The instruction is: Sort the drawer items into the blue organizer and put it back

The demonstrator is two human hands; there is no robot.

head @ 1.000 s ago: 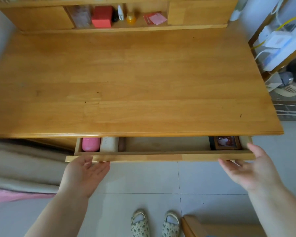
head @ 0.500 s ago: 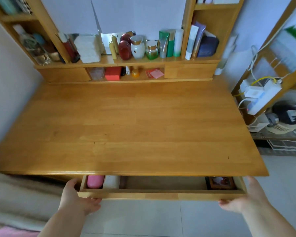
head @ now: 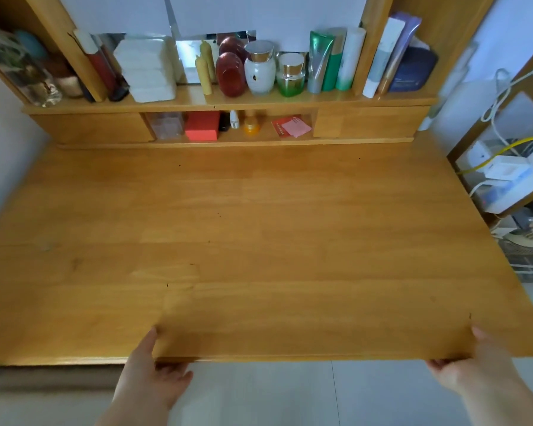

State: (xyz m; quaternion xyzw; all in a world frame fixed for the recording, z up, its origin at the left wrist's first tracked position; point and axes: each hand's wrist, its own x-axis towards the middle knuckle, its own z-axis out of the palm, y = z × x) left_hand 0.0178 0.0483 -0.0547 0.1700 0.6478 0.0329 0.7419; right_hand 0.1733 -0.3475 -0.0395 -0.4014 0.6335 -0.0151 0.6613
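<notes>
L hand (head: 154,375) + R hand (head: 471,372) | grip drawer (head: 314,358) front | desk (head: 259,226)

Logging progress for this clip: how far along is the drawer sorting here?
Done: nothing visible; no blue organizer shows on the desk. In hand: the left hand and right hand grip the ends of what looks like the drawer front at the desk's near edge, thumbs on top, fingers underneath; the drawer's inside is hidden. Left: taking items out, sorting them into the organizer, putting it back.

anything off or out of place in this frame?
Nothing spilled or damaged. The desk looks tidy, and the shelf bottles stand upright. Left hand and right hand grip its front edge; drawer not visible.
</notes>
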